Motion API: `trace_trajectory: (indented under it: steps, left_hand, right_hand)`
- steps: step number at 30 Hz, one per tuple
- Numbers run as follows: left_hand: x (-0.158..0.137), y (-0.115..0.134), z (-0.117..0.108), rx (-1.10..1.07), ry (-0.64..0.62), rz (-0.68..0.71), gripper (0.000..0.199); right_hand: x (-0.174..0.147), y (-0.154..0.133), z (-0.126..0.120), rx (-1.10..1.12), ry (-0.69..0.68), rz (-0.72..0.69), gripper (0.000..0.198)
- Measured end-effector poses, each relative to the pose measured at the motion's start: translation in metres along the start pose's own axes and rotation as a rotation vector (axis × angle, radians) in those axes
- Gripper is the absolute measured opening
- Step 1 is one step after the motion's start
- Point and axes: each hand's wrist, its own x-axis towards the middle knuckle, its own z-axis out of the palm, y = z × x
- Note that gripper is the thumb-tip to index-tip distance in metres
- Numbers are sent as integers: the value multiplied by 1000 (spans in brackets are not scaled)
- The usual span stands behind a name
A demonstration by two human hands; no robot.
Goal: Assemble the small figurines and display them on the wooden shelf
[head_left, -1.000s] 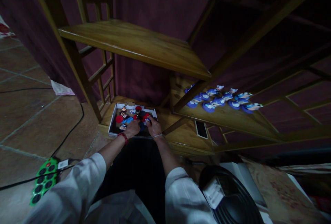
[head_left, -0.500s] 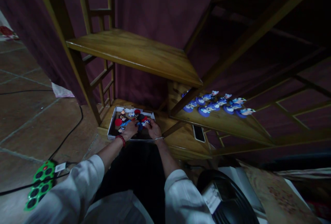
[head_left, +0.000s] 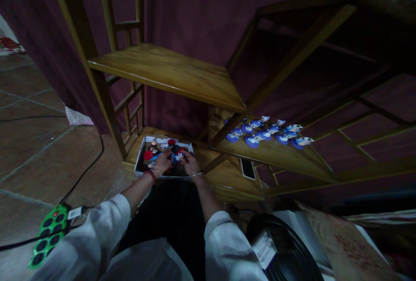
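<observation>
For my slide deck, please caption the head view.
Left hand and right hand among small figurines in a shallow box on a low wooden shelf.

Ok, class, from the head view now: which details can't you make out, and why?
All in the head view:
Left hand: its grip, if any; the back of the hand hides it.
Shelf figurines: their exact count; a wooden post and overlap hide some.
Box figurines: their faces; too small and dim.
White label, lower right: its text; blurred.
Left sleeve: its upper part; cut off by the picture's edge.
</observation>
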Motion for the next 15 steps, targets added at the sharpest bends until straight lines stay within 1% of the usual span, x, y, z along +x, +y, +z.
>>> trace_trajectory:
  steps: [5,11,15]
  left_hand:
    - [-1,-1,-1,-79,-6,0,34]
    - [-7,3,-3,-157,2,-24,34]
    - [-10,10,-5,-213,-10,-28,31]
  right_hand:
    - [2,2,3,21,12,-5,33]
    - [-1,-3,2,26,49,-65,32]
    - [-3,-6,1,-19,80,-43,31]
